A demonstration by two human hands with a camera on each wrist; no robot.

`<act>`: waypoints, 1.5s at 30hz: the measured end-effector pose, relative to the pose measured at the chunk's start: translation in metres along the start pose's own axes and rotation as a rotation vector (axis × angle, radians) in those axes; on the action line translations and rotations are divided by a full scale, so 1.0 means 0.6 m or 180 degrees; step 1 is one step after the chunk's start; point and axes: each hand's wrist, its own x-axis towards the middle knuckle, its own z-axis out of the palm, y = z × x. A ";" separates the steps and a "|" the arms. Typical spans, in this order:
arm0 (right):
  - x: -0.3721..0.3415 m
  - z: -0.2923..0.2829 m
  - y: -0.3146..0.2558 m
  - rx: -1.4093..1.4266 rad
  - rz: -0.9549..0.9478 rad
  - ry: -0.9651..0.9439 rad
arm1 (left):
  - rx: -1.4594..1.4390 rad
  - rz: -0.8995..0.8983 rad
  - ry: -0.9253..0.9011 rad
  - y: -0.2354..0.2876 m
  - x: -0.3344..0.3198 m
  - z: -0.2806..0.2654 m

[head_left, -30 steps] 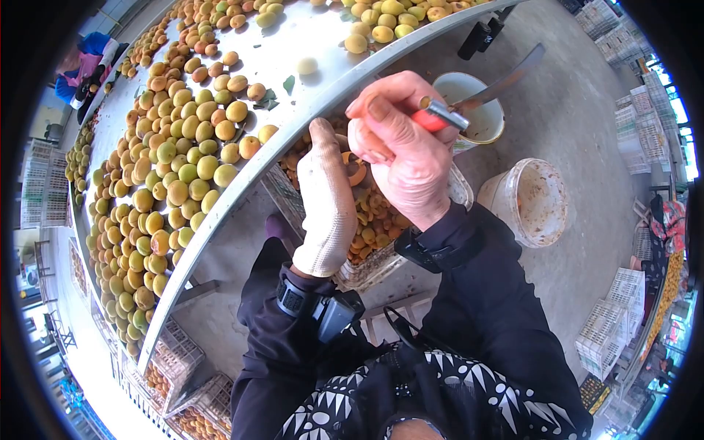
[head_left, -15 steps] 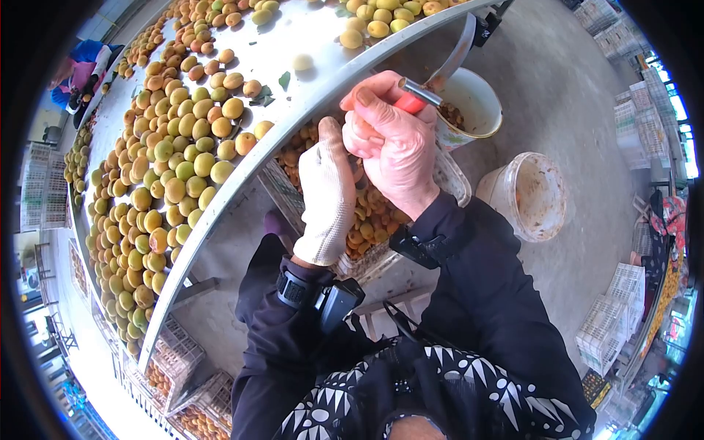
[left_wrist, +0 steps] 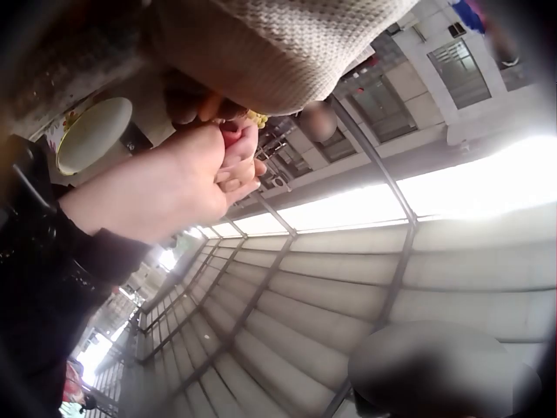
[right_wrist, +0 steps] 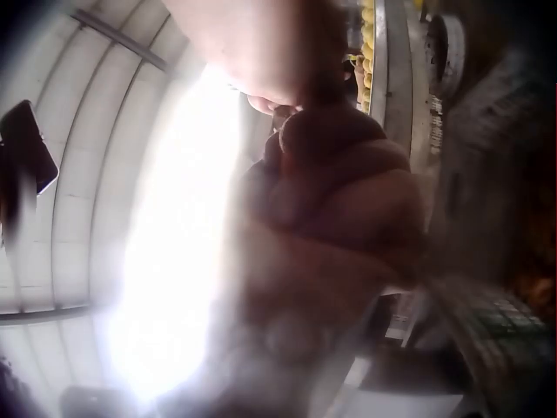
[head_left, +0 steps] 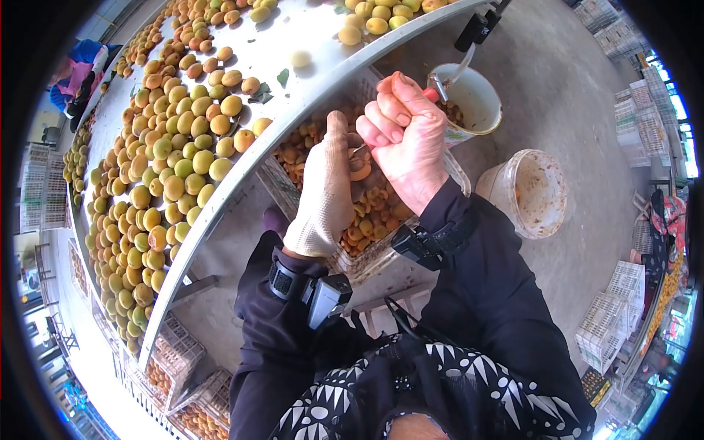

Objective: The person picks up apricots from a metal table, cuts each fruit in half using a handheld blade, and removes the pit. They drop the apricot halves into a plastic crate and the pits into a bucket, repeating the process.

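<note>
The gloved left hand point(head_left: 324, 192) holds an orange fruit piece point(head_left: 359, 170) at its fingertips, above a crate of cut fruit point(head_left: 370, 220). Close on its right, the bare right hand point(head_left: 409, 143) has its fingers curled round a red-handled knife point(head_left: 431, 94); the curved blade points away over a bucket. In the left wrist view the glove point(left_wrist: 261, 52) is above the bare hand point(left_wrist: 174, 178), with some orange between them. The right wrist view shows the right hand point(right_wrist: 331, 209) dark and blurred, its fingers curled; the fruit there is hard to make out.
A metal-edged table point(head_left: 290, 40) covered in whole yellow-green fruit point(head_left: 174, 187) curves along the left. Right of the crate stand a bucket with fruit scraps point(head_left: 490, 103) and a stained white bucket point(head_left: 539, 194). Stacked crates point(head_left: 609, 330) line the right; another person point(head_left: 77, 77) is far left.
The right hand has shifted slightly right and turned, its blade tilting away from the hands. The left hand leans more to the right, and the orange piece beside its fingers shows more clearly.
</note>
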 end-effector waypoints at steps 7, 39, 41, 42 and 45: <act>0.023 0.002 -0.039 -0.0076 -0.0293 -0.0514 | -0.0200 0.0071 -0.0239 0.015 0.002 -0.012; -0.029 0.024 -0.036 -0.3885 -0.0630 -0.0454 | 0.0721 0.1154 -0.0152 0.046 -0.018 -0.019; -0.036 0.032 -0.024 -0.4335 -0.0953 -0.0568 | 0.0853 0.1387 0.0028 0.038 -0.014 -0.012; -0.038 0.030 -0.019 -0.4545 -0.1111 -0.0608 | 0.0980 0.1618 0.0206 0.033 -0.013 -0.008; -0.035 0.015 -0.003 -0.4896 -0.1414 -0.0497 | 0.1224 0.1617 0.0302 0.022 -0.011 -0.008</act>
